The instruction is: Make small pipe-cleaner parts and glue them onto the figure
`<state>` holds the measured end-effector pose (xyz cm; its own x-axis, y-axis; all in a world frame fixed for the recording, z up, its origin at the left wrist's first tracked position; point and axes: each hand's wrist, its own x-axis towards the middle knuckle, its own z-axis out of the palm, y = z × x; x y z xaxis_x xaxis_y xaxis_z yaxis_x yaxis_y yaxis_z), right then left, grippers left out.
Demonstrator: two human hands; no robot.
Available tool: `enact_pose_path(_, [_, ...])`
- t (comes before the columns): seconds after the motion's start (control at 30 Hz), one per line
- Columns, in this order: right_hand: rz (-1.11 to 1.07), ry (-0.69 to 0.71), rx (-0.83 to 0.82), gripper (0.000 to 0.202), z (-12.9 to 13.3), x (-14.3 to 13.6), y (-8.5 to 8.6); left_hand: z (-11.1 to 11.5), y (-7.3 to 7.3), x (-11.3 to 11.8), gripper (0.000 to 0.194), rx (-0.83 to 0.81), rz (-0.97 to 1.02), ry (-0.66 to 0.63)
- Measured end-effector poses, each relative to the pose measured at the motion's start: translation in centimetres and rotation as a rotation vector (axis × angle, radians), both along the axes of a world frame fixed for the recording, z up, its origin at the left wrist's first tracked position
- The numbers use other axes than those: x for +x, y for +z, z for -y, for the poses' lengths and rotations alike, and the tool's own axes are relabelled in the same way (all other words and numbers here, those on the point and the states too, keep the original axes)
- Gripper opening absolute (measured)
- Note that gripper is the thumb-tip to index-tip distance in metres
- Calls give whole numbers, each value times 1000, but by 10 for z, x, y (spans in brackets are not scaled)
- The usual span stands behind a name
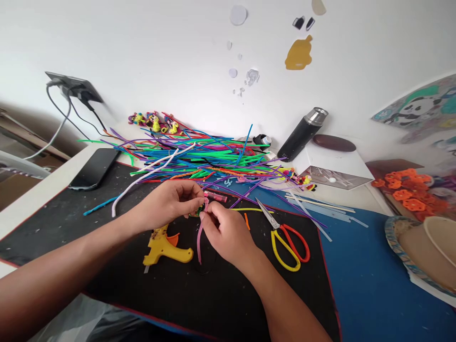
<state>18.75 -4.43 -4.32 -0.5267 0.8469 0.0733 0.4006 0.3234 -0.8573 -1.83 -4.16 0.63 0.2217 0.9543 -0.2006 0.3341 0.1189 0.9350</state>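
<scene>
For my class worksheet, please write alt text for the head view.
The left hand and right hand pinch a pink pipe cleaner over a black mat, between a yellow glue gun and scissors. Behind lies a heap of colourful pipe cleaners, with a phone left and a flask right.

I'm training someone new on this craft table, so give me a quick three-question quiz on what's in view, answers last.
1. True or false: the phone lies farther left in the view than the scissors.
2. Which tool lies on the black mat between the phone and the scissors?
A) a hammer
B) a yellow glue gun
C) a pair of pliers
3. Fill in the blank: the left hand and right hand meet at a fuzzy strand coloured ____.

Key: 1 true; 2 B; 3 pink.
</scene>
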Motion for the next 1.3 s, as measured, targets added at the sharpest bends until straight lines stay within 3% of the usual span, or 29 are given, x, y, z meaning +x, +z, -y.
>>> enact_pose_path(0.23, [143, 44, 105, 20, 0, 2, -1, -8, -4, -6, 34, -22, -72, -100])
enact_pose_path(0.47, [-33, 96, -95, 21, 0, 4, 7, -4, -1, -11, 40, -70, -27, -108])
enact_pose_path(0.6, [-170, 46, -262, 33, -4, 5, 3, -2, 2, -13, 41, -96, -8, -111])
enact_pose_path(0.8, [-362, -6, -438, 34, -8, 6, -1, 0, 5, -12, 42, -86, 0, -87])
enact_pose_path(1.3, [-359, 29, -490, 34, -5, 4, 5, -1, 11, -9, 41, -137, -18, -119])
